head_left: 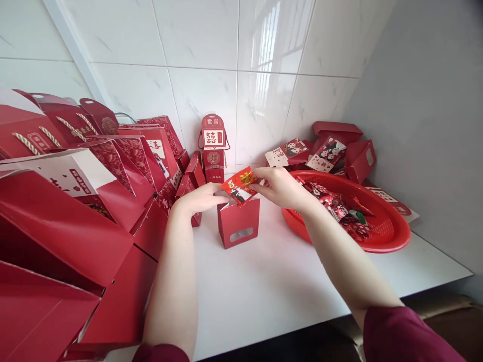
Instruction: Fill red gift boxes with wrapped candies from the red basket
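Note:
A small red gift box (237, 226) with an oval window stands upright on the white table in front of me, its top open. Over its opening is a shiny red snack packet (240, 187) with a picture and yellow lettering, tilted. My right hand (277, 187) pinches the packet's right end between thumb and fingers. My left hand (199, 198) is closed at the box's upper left edge, its fingertips close to the packet's left corner. Part of the left fingers' grip is hidden behind the box and packet.
A red plastic basket (392, 244) of wrapped sweets (335, 208) stands at right. Several red gift bags (124, 201) crowd the left side. Small decorated boxes (214, 143) stand against the tiled wall, and more red boxes (335, 131) lie behind the basket. The table's front edge runs below.

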The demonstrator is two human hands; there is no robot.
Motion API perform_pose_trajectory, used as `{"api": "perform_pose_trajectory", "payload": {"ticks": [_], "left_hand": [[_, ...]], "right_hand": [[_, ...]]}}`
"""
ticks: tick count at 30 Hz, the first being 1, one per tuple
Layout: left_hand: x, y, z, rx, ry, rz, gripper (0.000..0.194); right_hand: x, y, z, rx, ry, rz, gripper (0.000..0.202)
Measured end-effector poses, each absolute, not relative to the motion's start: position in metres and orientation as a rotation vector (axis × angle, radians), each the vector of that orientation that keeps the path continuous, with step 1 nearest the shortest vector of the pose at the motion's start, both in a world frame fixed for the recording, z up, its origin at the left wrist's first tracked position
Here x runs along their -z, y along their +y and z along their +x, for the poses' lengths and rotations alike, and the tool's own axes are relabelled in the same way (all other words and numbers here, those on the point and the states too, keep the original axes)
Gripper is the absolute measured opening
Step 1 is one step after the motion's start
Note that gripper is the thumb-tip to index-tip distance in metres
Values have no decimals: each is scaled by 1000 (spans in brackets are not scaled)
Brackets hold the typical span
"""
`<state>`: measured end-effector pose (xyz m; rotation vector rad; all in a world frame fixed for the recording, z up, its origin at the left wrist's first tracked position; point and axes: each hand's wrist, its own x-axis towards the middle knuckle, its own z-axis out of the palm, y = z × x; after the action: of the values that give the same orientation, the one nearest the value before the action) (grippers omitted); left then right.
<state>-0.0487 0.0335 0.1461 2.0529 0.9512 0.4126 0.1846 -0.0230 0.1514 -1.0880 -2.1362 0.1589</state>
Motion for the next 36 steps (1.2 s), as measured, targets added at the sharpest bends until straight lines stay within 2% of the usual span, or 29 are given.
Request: {"api": "perform_pose_trajectory", "payload": {"ticks": [5, 14, 18, 21, 23, 29, 36], "left_hand": [[-140, 39, -54, -381, 896, 2054, 23], [-137, 42, -56, -384, 837, 1907, 37], [-135, 42, -55, -400, 853, 1888, 41], [-133, 42, -54, -405, 861, 1873, 41], [-133, 42, -54, -392, 866, 1847, 41], [-133, 44, -53, -342, 853, 1851, 43], [-132, 48, -55, -343, 926, 1889, 44]], "right_hand": [[-165, -17, 184, -65, -2191, -1046, 12], [-165, -2, 164, -307, -2616, -1231, 21], [-171, 24, 137, -694, -2751, -1390, 34], [-164, 41, 117, -1106, -2747, -1592, 32], [-155, 47, 110, -1225, -2716, -1570, 32], [-141, 55, 114, -1084, -2747, -1341, 31], [-150, 54, 119, -1256, -2926, -1662, 22]]}}
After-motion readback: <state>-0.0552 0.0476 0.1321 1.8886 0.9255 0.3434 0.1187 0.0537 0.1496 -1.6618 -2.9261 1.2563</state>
